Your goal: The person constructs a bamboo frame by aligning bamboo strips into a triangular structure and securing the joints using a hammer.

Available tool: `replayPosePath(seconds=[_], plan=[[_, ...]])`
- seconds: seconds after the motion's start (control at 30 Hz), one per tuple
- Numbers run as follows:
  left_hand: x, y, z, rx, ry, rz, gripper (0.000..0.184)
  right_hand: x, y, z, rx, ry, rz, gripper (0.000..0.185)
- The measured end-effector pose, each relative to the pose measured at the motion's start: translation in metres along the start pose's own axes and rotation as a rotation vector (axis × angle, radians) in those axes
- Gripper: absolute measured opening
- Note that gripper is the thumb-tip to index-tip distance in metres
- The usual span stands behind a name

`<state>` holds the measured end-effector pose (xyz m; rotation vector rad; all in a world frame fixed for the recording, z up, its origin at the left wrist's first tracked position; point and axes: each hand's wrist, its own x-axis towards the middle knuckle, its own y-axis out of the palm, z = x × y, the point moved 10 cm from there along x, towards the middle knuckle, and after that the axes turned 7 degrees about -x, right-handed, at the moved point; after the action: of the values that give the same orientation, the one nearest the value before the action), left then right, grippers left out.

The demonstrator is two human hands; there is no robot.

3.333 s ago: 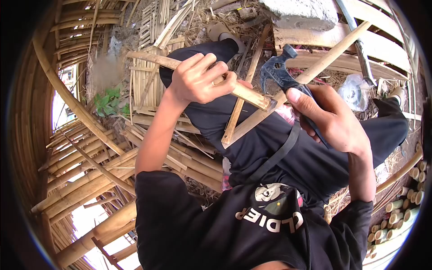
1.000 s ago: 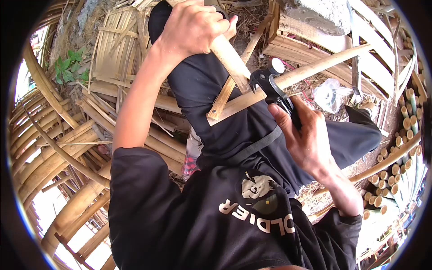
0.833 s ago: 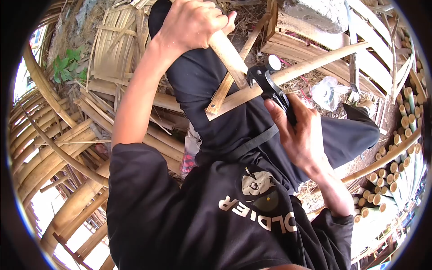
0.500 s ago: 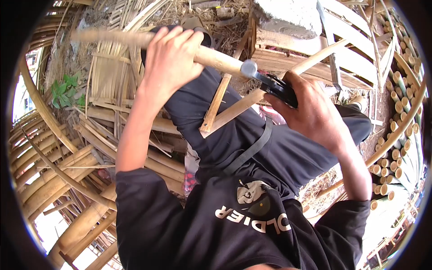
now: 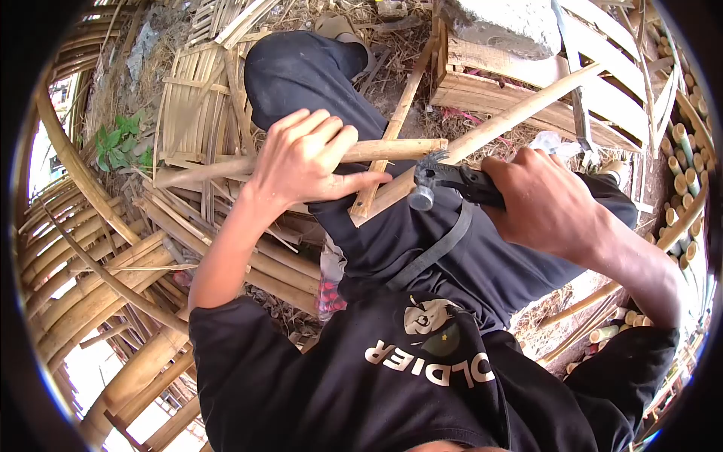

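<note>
My left hand (image 5: 301, 162) is closed around a bamboo stick (image 5: 395, 150) that lies crosswise over my leg, its thumb stretched out beneath the stick. In my right hand (image 5: 538, 200) is a claw hammer (image 5: 467, 184), gripped by its black handle. The hammer's head is beside the stick's right end; whether they touch I cannot tell. Under the stick, a long bamboo pole (image 5: 520, 113) runs up to the right from my lap. A thinner split bamboo strip (image 5: 407, 94) meets it at the lower end, forming a V.
A wooden crate (image 5: 497, 94) with a pale block (image 5: 504, 26) on top stands at the upper right. Cut bamboo poles (image 5: 681, 184) are stacked on the far right. Woven bamboo panels (image 5: 196, 105) and loose bamboo lengths (image 5: 282, 271) lie on the left, near a green plant (image 5: 120, 143).
The stick's right end has come lower and farther right, and its left end has dropped. The hammer head has swung below the stick's end. Both hands have moved right and down.
</note>
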<state>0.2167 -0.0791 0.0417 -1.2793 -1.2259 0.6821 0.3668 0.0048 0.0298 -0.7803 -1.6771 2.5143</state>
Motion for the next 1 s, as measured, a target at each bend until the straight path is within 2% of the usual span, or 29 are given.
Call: replayPosePath(seconds=[0.07, 0.1, 0.17, 0.2, 0.23, 0.3, 0.37, 0.4, 0.47, 0.5, 0.57, 0.63, 0.7, 0.73, 0.87, 1.0], plan=[[-0.005, 0.010, 0.012, -0.023, -0.023, 0.078, 0.067, 0.010, 0.000, -0.005, 0.029, -0.052, -0.061, 0.016], [-0.004, 0.009, 0.018, -0.029, -0.023, 0.077, 0.067, 0.014, -0.004, -0.007, 0.060, -0.099, -0.118, 0.014], [0.002, -0.022, 0.031, 0.242, -0.146, -0.050, 0.072, 0.019, -0.005, -0.009, 0.096, -0.093, -0.078, 0.013], [-0.017, -0.025, 0.058, 0.208, -0.293, -0.029, 0.080, 0.023, -0.004, -0.012, 0.079, -0.050, 0.020, 0.013], [-0.031, -0.042, 0.067, 0.241, -0.388, -0.122, 0.075, 0.026, 0.001, -0.016, 0.063, -0.004, 0.115, 0.013], [-0.069, -0.056, 0.082, 0.197, -0.613, -0.207, 0.064, 0.033, 0.006, -0.025, 0.146, 0.068, 0.150, 0.013], [-0.095, -0.055, 0.085, 0.189, -0.637, -0.368, 0.048, 0.040, -0.001, -0.028, 0.060, 0.039, 0.115, 0.014], [-0.106, -0.053, 0.088, 0.185, -0.651, -0.364, 0.048, 0.045, -0.004, -0.029, 0.001, 0.016, 0.114, 0.014], [-0.134, -0.019, 0.112, -0.202, -0.906, -0.140, 0.047, 0.055, -0.015, -0.026, -0.002, 0.020, 0.166, 0.016], [-0.136, -0.015, 0.114, -0.210, -0.916, -0.133, 0.047, 0.059, -0.016, -0.026, -0.006, 0.036, 0.196, 0.017], [-0.098, -0.017, 0.085, -0.145, -0.435, -0.125, 0.053, 0.061, -0.016, -0.021, -0.044, -0.028, 0.139, 0.014], [-0.095, -0.019, 0.091, -0.117, -0.409, -0.081, 0.055, 0.061, 0.007, -0.033, 0.028, 0.132, 0.375, 0.014], [-0.091, -0.012, 0.094, -0.112, -0.306, 0.042, 0.057, 0.060, 0.021, -0.026, 0.029, 0.045, 0.377, 0.015], [-0.089, -0.013, 0.095, -0.087, -0.265, 0.037, 0.059, 0.061, 0.023, -0.022, 0.045, -0.002, 0.322, 0.015], [-0.096, -0.009, 0.103, -0.152, -0.311, 0.054, 0.049, 0.065, 0.022, -0.016, 0.078, -0.062, 0.264, 0.018], [-0.103, -0.007, 0.103, -0.176, -0.325, 0.034, 0.050, 0.069, 0.022, -0.013, 0.059, -0.111, 0.207, 0.018]])
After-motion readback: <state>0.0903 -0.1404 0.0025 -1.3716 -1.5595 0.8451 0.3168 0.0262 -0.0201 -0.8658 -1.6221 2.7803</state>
